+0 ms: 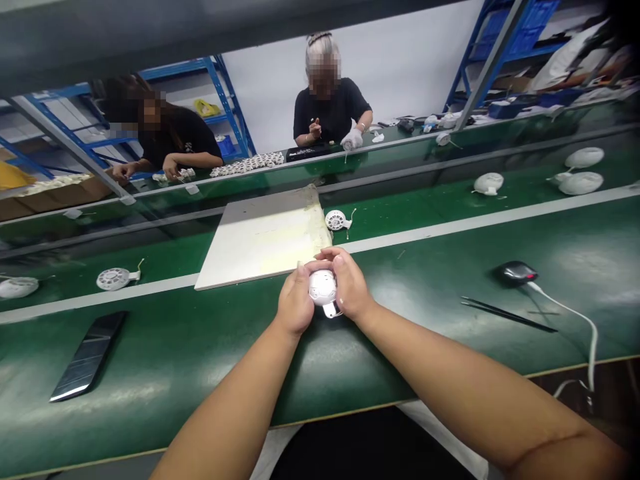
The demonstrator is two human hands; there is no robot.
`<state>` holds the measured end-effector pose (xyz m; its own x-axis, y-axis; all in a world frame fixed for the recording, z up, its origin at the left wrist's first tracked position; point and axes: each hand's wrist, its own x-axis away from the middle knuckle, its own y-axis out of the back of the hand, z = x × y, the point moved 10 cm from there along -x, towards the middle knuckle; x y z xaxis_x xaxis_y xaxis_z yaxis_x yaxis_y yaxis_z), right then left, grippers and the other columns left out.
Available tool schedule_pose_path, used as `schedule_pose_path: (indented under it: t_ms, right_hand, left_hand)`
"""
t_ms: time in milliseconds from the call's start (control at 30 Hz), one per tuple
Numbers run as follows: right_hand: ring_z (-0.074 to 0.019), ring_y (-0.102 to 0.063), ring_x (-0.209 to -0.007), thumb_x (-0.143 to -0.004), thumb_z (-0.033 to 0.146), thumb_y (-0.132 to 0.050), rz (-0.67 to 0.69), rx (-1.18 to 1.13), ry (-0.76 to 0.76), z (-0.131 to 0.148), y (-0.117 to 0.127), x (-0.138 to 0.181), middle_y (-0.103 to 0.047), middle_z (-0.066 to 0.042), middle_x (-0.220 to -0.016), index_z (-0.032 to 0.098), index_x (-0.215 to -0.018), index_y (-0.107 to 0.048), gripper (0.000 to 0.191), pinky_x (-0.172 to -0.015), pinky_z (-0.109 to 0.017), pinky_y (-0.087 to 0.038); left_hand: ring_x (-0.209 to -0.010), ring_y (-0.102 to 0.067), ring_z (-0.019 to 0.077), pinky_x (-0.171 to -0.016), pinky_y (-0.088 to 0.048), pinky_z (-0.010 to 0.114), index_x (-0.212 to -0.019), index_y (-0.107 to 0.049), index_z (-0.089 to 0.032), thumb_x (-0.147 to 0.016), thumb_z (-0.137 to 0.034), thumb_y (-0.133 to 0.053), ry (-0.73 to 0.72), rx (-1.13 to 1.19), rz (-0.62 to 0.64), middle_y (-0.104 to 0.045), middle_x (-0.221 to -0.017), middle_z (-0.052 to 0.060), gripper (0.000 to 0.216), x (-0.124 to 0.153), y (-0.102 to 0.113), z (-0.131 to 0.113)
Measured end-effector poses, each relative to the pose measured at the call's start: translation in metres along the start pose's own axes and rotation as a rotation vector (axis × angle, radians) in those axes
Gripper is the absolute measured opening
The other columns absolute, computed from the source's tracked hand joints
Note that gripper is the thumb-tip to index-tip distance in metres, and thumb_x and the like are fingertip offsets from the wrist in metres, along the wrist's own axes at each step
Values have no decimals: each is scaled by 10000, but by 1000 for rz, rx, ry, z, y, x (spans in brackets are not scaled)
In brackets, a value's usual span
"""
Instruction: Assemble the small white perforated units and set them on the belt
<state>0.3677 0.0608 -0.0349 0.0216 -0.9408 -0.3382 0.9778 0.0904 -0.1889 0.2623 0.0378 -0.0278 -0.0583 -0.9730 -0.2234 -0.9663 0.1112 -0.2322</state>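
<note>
- White round piece is held in both hands, above the near part of the green surface and just in front of the right end of a pale board; its short tab points toward the person.
- Left grip is curved inward along the left side of the piece, thumb raised, partly closed around it.
- Right grip cups the opposite side, its fingers bent around the far edge; between them the two hands have firm hold of the one piece.
- Pale board lies flat beyond the hands, across a light stripe that runs along the surface.
- Slotted round part, with a tab and a thin wire, lies just beside the board's right edge.
- Second slotted part lies well to the left, near a dark phone-like slab.
- Black tweezers lie to the right, near a black device with a red light and a white cable.
- Three white rounded parts lie farther back on the right, two of them close together.
- Across the way, one co-worker wears a white glove; another co-worker is near rows of small white parts.
</note>
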Motion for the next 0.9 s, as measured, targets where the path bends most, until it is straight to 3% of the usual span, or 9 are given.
schedule_pose_path:
  t_ms: [100,233,367,467,567,667,767,833,900]
  right_hand:
    - [-237,-636,-1061,-963,641,-375,41,-71,-13,1,-5,2,-667,-98,-1118,216,-1110,-584,495,-956,-405,-513]
    - [-230,-655,-1022,-966,666,-325,57,-126,-69,-3,-10,5,-676,-99,-1070,209,-1146,-564,546,-950,-398,-519]
    - [-220,-656,-964,-982,646,-303,40,-40,-22,-2,-11,12,-664,-71,-1026,228,-1206,-559,539,-927,-393,-515]
    - [-217,-647,-959,-992,627,-289,36,61,-20,-7,-8,11,-652,-68,-1038,230,-1226,-552,531,-915,-388,-509]
    - [-225,-628,-993,-993,613,-292,58,218,-31,-5,-2,2,-638,-91,-1095,209,-1265,-521,538,-933,-402,-489]
    - [-226,-625,-976,-971,577,-398,169,343,-54,2,-5,-4,-632,-107,-1124,187,-1300,-498,520,-903,-401,-490]
    - [-215,-641,-886,-896,494,-588,347,350,-111,3,-17,0,-651,-87,-1071,191,-1369,-452,578,-822,-382,-515]
    - [-226,-645,-893,-836,458,-679,337,383,-78,8,-15,1,-657,-83,-1065,202,-1420,-407,693,-840,-402,-518]
    - [-277,-629,-1023,-770,446,-754,288,488,65,21,-11,0,-650,-106,-1150,220,-1445,-395,798,-944,-466,-485]
  left_hand:
    - [-900,-693,212,-818,-537,326,-922,-765,-144,-999,-577,-360,-52,-102,-16,-747,-1008,105,597,1,0,-9]
    - [-958,-677,214,-913,-505,343,-871,-742,-160,-1013,-512,-382,-149,-211,-4,-741,-971,96,524,6,-7,-21]
    - [-1115,-637,221,-994,-457,342,-839,-703,-170,-1019,-464,-403,-183,-290,-9,-713,-1153,101,457,10,-11,-23]
    - [-1062,-651,221,-923,-477,333,-837,-685,-160,-1017,-469,-405,-156,-328,4,-700,-1193,112,454,7,-10,-18]
    - [-880,-656,200,-803,-491,314,-823,-676,-153,-1003,-492,-428,-129,-368,10,-724,-988,99,457,0,-4,-14]
    - [-845,-640,187,-805,-495,306,-841,-680,-160,-999,-502,-434,-180,-333,-53,-698,-899,71,450,-5,8,-23]
    - [-1044,-633,216,-956,-479,336,-946,-697,-168,-996,-527,-426,-230,-279,-100,-693,-1054,90,453,-6,20,-31]
    - [-1124,-609,227,-989,-470,347,-1094,-677,-180,-979,-574,-429,-177,-277,-122,-664,-1179,101,480,-8,29,-26]
    - [-1104,-614,232,-951,-490,354,-1218,-621,-187,-959,-645,-394,-68,-265,-102,-646,-1216,109,573,-11,36,-13]
